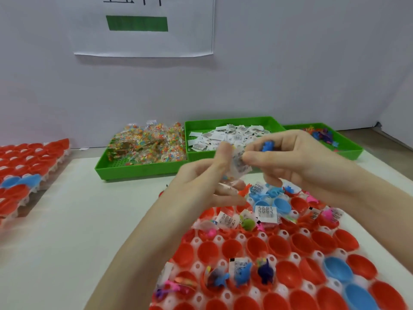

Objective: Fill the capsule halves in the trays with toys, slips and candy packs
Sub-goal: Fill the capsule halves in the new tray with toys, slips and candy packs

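Above capsule tray [288,236], left hand [201,182] grip pinching blurred slip [240,163], right hand [297,159] grasping half-hidden blue toy [267,146]

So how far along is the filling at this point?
Partway. On the near tray, the far rows and a few halves at the front left hold toys and slips. The right hand holds a blue toy; both hands pinch a slip. Many red halves sit empty, as does the left tray.
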Motion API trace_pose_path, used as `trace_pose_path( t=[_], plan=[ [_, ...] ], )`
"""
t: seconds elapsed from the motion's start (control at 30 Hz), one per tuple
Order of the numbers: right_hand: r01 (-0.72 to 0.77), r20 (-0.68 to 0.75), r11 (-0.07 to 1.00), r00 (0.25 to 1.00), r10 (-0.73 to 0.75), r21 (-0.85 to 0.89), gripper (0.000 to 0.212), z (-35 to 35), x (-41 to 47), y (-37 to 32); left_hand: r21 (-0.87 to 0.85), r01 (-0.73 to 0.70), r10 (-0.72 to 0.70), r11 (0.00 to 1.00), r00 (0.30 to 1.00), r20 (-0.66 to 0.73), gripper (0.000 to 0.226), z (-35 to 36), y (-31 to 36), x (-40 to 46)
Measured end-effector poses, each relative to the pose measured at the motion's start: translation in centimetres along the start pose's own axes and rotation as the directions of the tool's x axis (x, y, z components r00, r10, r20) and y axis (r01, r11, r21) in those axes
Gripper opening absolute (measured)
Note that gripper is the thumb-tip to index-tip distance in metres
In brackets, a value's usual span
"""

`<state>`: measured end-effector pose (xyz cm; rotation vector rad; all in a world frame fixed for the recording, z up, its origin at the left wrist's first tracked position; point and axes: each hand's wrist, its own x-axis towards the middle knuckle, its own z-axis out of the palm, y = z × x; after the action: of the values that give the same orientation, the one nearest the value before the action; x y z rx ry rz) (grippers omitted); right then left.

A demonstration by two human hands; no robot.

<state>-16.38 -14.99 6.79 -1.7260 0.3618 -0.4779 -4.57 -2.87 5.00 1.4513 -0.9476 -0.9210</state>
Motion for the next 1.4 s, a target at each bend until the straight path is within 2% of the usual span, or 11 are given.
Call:
trace_pose_path(
  t=[0.13,0.23,0.37,0.47,0.6,0.8,0.93,1.0,1.2,1.3,1.4],
  plan=[
    [0.044,-0.092,0.999,0.995,-0.047,-0.030,0.012,0.6,-2.2,0.3,0.010,-0.105,0.104,0.994,0.993,0.057,0.016,1.3,0.8,-1.3],
    [0.054,-0.146,0.996,0.987,-0.064,-0.072,0.013,0.6,-3.9,0.4,0.056,-0.119,0.114,0.991,0.990,0.085,0.026,2.0,0.7,-1.7],
    [0.008,-0.126,1.000,0.992,-0.005,0.018,0.035,0.0,-6.4,0.6,0.096,-0.126,0.112,0.987,0.985,0.133,0.039,2.8,0.6,-2.2],
    [0.031,-0.153,0.994,0.988,-0.015,0.107,0.034,-0.2,-8.3,0.7,0.100,-0.110,0.090,0.989,0.978,0.188,0.025,3.2,0.3,-2.3],
    [0.150,-0.283,0.976,0.940,-0.190,-0.158,0.023,-0.1,-10.0,0.5,0.070,-0.106,0.086,0.992,0.967,0.240,0.017,3.8,0.1,-2.4],
    [0.128,-0.293,0.944,0.931,-0.220,-0.304,0.016,0.0,-10.3,0.0,0.043,-0.139,0.123,0.989,0.958,0.261,0.024,4.2,0.2,-2.7],
    [0.094,-0.288,0.963,0.943,-0.168,-0.252,0.021,0.1,-9.9,0.1,0.031,-0.158,0.140,0.987,0.938,0.317,0.011,4.0,0.5,-2.8],
    [0.071,-0.284,0.980,0.951,-0.124,-0.187,0.027,0.1,-9.7,0.1,0.035,-0.144,0.124,0.989,0.935,0.332,0.022,3.9,0.5,-2.7],
    [0.118,-0.323,0.977,0.931,-0.172,-0.180,0.023,0.1,-9.1,-0.1,0.001,-0.056,0.054,0.998,0.968,0.244,0.028,3.5,0.4,-2.4],
    [0.152,-0.373,0.972,0.904,-0.210,-0.180,0.007,-1.3,-6.7,0.0,0.073,-0.072,0.061,0.995,0.988,0.144,0.028,2.8,0.2,-2.1],
    [0.048,-0.506,0.925,0.826,-0.249,-0.377,0.024,-4.0,-0.4,1.3,0.157,-0.084,0.075,0.984,0.995,0.064,0.028,2.2,0.0,-1.7]
  ],
)
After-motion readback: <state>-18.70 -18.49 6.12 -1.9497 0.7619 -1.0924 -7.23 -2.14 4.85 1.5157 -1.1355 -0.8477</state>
